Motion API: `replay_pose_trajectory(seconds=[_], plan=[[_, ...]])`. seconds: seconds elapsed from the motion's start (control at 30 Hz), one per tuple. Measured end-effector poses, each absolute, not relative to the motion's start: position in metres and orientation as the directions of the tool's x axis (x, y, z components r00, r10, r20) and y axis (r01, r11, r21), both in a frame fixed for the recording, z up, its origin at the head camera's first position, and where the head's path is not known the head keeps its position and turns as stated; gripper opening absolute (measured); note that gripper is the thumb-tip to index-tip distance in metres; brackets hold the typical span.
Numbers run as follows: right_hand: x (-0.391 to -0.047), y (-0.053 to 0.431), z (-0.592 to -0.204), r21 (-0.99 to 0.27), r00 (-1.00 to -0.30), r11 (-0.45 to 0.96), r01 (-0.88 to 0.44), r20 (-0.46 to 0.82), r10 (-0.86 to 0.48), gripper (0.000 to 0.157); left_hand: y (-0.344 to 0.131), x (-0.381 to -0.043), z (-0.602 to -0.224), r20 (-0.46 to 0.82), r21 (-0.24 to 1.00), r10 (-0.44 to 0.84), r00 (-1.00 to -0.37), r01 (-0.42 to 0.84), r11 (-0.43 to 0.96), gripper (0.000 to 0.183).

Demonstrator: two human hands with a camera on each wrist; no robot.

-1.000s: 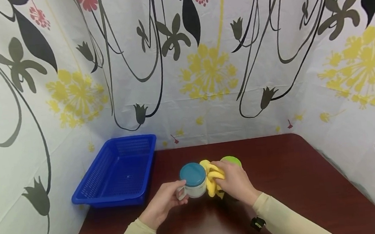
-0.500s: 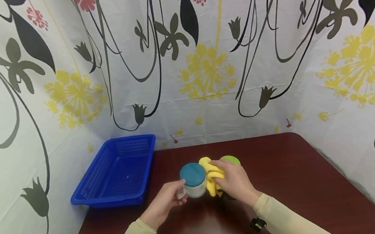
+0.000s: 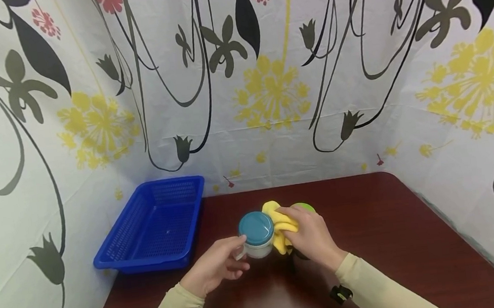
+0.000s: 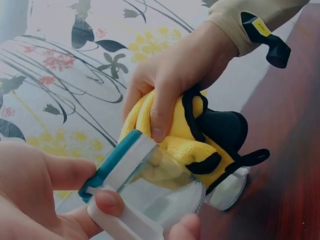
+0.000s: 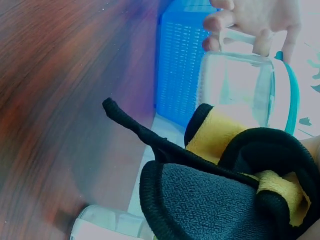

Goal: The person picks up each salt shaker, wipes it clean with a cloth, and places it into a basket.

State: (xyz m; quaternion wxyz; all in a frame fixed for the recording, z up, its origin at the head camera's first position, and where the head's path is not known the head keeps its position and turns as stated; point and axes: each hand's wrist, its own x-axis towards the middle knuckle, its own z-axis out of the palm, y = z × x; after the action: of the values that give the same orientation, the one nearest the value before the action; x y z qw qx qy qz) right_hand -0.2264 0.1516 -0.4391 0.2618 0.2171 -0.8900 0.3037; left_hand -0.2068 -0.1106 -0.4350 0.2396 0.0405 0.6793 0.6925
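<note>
In the head view my left hand (image 3: 216,266) holds a clear jar (image 3: 258,250) by its white side handle, thumb up at the teal lid (image 3: 256,227). The jar is tilted a little, raised over the table. My right hand (image 3: 310,232) grips a bunched yellow cloth (image 3: 281,227) against the jar's right side. Its dark grey face (image 5: 210,200) and black edging show in the right wrist view, along with a black loop (image 5: 130,125). Behind the right hand stands a second jar with a green lid (image 3: 304,207), mostly hidden; its clear body (image 4: 230,192) shows in the left wrist view.
A blue perforated basket (image 3: 141,264) sits at the table's left back corner. The dark red-brown table (image 3: 393,239) reaches back to a white flower-printed sheet (image 3: 283,160), which hangs at the back and both sides. Dark straps (image 3: 341,293) are around both sleeves.
The cloth and right hand have shifted slightly up along the jar's side. The jar has moved a little to the right and its lid tips more toward the camera.
</note>
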Motion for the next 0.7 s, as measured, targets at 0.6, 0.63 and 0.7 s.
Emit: replay_pose_trajectory(seconds=[0.6,0.63,0.7], plan=[[-0.23,0.159,-0.428,-0.398,-0.707,0.69,-0.604,0.667,-0.234,0.049,-0.109,-0.211,-0.448,-0.193,0.954,0.368,-0.909,-0.262,-0.148,0.027],[-0.23,0.159,-0.427,-0.396,-0.707,0.687,-0.61,0.663,-0.245,0.048,-0.108,-0.211,-0.447,-0.192,0.956,0.363,-0.912,-0.258,-0.141,0.027],[-0.23,0.16,-0.425,-0.396,-0.716,0.686,-0.611,0.646,-0.265,0.047,-0.108,-0.211,-0.447,-0.188,0.961,0.356,-0.915,-0.247,-0.127,0.027]])
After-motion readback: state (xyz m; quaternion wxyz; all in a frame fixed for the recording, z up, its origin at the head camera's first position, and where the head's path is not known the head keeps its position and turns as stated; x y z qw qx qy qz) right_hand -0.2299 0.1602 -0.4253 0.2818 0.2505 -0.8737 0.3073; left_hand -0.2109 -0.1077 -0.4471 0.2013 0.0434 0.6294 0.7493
